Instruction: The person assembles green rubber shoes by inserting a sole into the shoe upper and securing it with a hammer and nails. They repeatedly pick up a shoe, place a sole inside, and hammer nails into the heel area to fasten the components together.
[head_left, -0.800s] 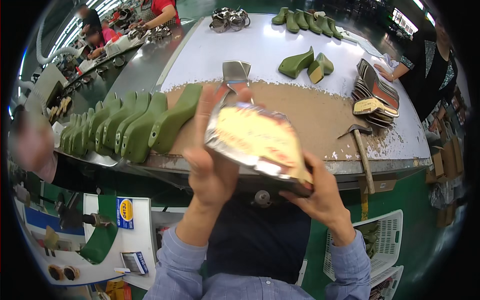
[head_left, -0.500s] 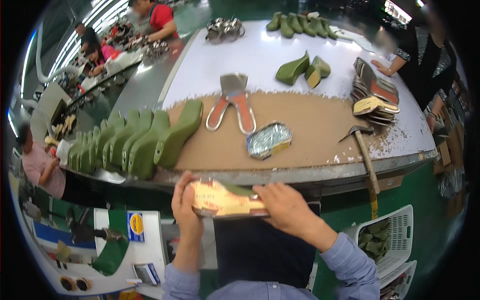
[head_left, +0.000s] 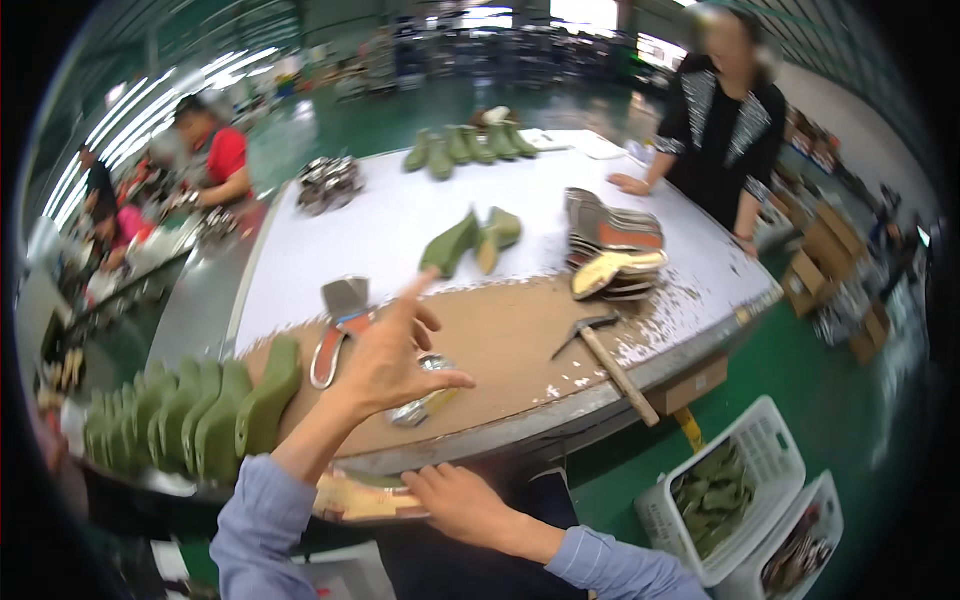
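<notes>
My left hand [head_left: 388,355] is stretched out above the table, fingers spread, holding nothing. Its index finger points toward a pair of green shoe lasts [head_left: 452,243] on the white sheet. By the table's front edge, my right hand [head_left: 465,505] grips a shoe last [head_left: 358,498] with a cream insole on its sole. Partly behind my left hand lie a foil-covered box [head_left: 428,395] and a pair of orange-and-grey insoles [head_left: 345,297]. A stack of insoles [head_left: 612,235], a cream one near its top, sits to the right. Below that stack rests a hammer [head_left: 610,362].
A row of green lasts [head_left: 190,410] lines the table's left front. More lasts [head_left: 470,147] and a heap of metallic pieces [head_left: 330,185] stand farther back. A person in black [head_left: 720,130] leans at the right edge. White baskets [head_left: 775,455] stand on the floor at right.
My left hand has let go of the shoe last and moved up and forward over the table. The right hand keeps the last. The view has tilted up and shifted.
</notes>
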